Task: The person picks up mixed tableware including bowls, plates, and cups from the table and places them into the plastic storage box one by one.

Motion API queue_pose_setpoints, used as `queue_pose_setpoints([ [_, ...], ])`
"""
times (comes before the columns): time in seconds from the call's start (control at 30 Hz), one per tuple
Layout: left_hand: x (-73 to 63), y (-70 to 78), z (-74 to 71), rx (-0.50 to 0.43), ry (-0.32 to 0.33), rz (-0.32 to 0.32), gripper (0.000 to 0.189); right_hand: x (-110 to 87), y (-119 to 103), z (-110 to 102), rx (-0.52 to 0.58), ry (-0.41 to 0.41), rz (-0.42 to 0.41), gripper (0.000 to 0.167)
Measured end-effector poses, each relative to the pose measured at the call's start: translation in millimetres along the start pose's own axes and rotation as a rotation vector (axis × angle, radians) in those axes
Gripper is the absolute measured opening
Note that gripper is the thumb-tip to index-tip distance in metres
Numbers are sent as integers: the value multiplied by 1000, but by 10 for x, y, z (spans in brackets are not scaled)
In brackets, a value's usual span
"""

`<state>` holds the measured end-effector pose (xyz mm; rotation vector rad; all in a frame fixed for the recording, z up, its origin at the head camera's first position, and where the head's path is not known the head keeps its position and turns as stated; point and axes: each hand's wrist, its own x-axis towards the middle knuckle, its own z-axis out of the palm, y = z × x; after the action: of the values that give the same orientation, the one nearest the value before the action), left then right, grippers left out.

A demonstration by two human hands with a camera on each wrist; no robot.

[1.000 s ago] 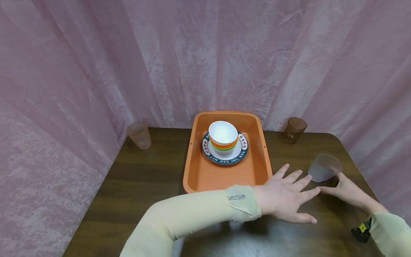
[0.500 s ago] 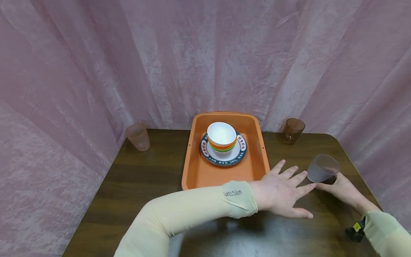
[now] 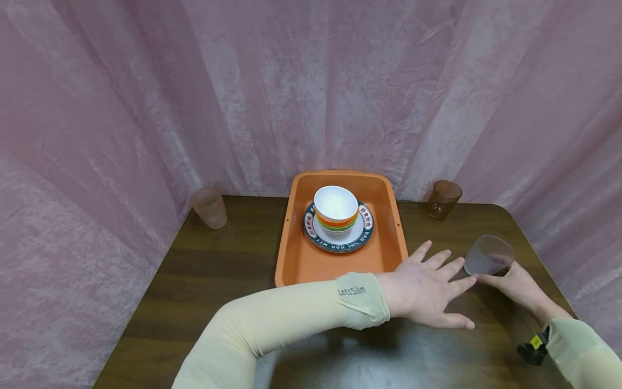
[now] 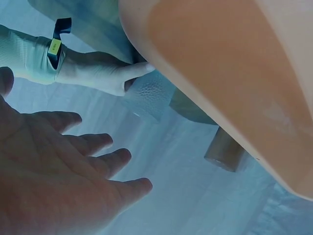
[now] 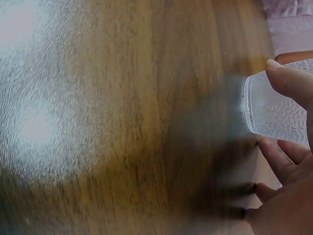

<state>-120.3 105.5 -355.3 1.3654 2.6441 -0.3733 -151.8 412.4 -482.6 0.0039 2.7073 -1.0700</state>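
On the right side of the table stands a clear, textured plastic cup point(image 3: 488, 255). My right hand point(image 3: 522, 286) grips it low down, thumb on the near side and fingers behind. The right wrist view shows the thumb lying along the cup point(image 5: 276, 107) and the fingertips at its other side, near the base. My left hand point(image 3: 430, 292) reaches across with its fingers spread straight, holding nothing, beside the orange tray point(image 3: 403, 246). Its fingertips overlap the cup's near edge in the head view. From the left wrist, the palm point(image 4: 54, 161) appears apart from the cup point(image 4: 149, 95).
Inside the tray, a stack of bowls point(image 3: 336, 203) topped by a white one rests on a patterned plate point(image 3: 338, 246). A brown transparent cup point(image 3: 443, 200) stands at the back right, a frosted pinkish cup point(image 3: 210, 208) at the back left. Pink curtain point(image 3: 272, 92) hangs behind the table.
Both hands have shifted very slightly left in the head view, the whole scene moving a little with them. The right hand's grip on the cup looks the same.
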Motion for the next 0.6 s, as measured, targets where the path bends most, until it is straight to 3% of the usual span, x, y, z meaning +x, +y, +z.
queue_pose_setpoints([
  [0.13, 0, -2, 4, 0, -1, -8, 80, 16, -12, -13, 24, -28, 61, 96],
  [0.6, -32, -86, 26, -15, 2, -16, 80, 36, -28, 23, 26, -3, 132, 104],
])
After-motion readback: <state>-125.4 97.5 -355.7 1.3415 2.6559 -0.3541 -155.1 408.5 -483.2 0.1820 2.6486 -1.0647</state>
